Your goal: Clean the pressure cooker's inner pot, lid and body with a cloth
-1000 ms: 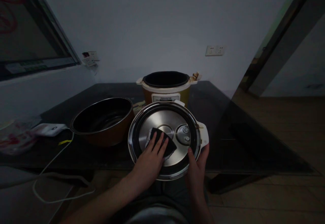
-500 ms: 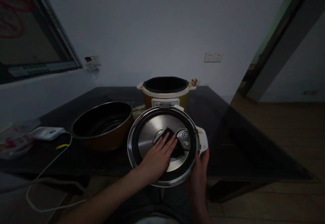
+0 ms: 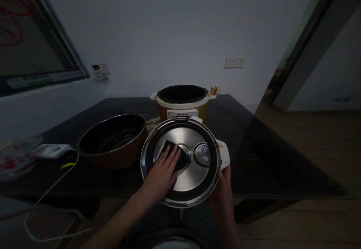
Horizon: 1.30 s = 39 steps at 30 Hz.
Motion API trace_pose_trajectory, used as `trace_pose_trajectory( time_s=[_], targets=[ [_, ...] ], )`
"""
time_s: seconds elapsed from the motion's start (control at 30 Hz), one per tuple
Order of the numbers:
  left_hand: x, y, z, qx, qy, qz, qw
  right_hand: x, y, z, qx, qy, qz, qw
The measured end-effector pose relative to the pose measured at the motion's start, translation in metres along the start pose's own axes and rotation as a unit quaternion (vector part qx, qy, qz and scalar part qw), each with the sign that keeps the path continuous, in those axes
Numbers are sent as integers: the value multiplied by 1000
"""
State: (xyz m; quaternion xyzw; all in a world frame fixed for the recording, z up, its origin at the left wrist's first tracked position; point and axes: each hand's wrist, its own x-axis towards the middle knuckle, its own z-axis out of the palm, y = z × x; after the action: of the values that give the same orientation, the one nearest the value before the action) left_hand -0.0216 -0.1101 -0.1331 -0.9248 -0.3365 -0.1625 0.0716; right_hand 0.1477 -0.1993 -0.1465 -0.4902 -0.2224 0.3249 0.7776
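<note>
A round pressure cooker lid (image 3: 192, 138) is tilted up before me, its steel inner side with a black sealing ring facing me. My left hand (image 3: 163, 172) presses a black cloth (image 3: 182, 160) with a pale edge against the left part of the steel, fingers stretched over it. At the lower right, my right hand (image 3: 224, 184) grips the rim by the white handle (image 3: 224, 154); some of its fingers are hidden behind the lid. Just beyond the lid stands the cooker body (image 3: 183, 104), uncovered. To the left sits a brown inner pot (image 3: 113, 158) with a dark interior.
All this is at a dark table (image 3: 270, 173) against a wall. At the left lie a white power strip (image 3: 53, 150) with a cord hanging over the edge, and a plastic bag (image 3: 17, 160). A wall socket (image 3: 234, 62) is behind.
My left hand has slid the cloth leftward across the lid, uncovering the round valve fittings on the right. My right hand keeps its grip on the rim.
</note>
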Motion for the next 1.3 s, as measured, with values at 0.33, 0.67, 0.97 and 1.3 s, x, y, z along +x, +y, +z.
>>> trace_pose_trajectory(
  time_s=[0.33,0.67,0.97,1.3],
  targets=[
    [50,21,-20,-222,21,-14,975,-1,-3,-1,44,19,62,997],
    [58,57,-23,-244,-10,66,967,1,2,-3,68,25,87,994],
    [53,55,-27,-222,-56,114,967,0,10,-9,50,47,88,994],
    [39,43,-29,-145,-78,106,981,-4,-2,-1,56,32,82,995]
  ],
)
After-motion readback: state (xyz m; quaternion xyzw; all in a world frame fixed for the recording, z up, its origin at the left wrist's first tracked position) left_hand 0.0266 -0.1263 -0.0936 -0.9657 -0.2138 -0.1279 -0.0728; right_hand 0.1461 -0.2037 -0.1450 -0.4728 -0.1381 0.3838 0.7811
